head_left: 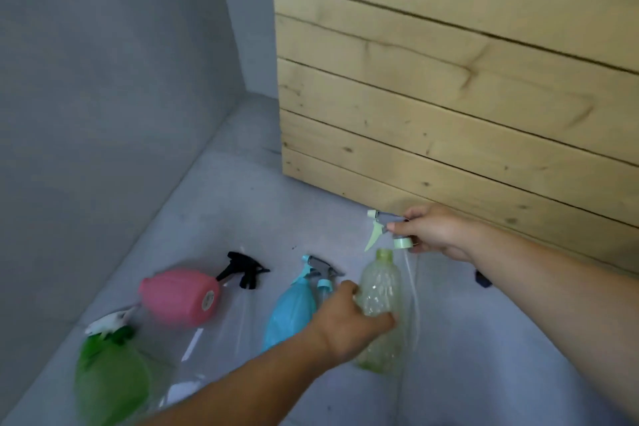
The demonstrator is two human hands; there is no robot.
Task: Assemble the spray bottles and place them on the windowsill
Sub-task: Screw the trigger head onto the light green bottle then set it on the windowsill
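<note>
My left hand [349, 322] grips the middle of a pale green textured bottle [380, 290], which stands upright on the grey floor with its neck uncovered. Just above and right of the neck, my right hand [439, 232] holds a pale green and grey trigger sprayer head [383, 228]; its thin dip tube [413, 287] hangs down beside the bottle, outside it. A blue bottle [290, 315] lies left of my left hand with a blue and grey sprayer head [320, 271] by its top.
A pink bottle [179, 294] lies on its side with a black sprayer head [242, 268] next to it. A green bottle [110, 380] with a white sprayer head [109, 322] sits at the lower left. A wooden plank wall [449, 79] rises behind; a grey wall [103, 114] stands left.
</note>
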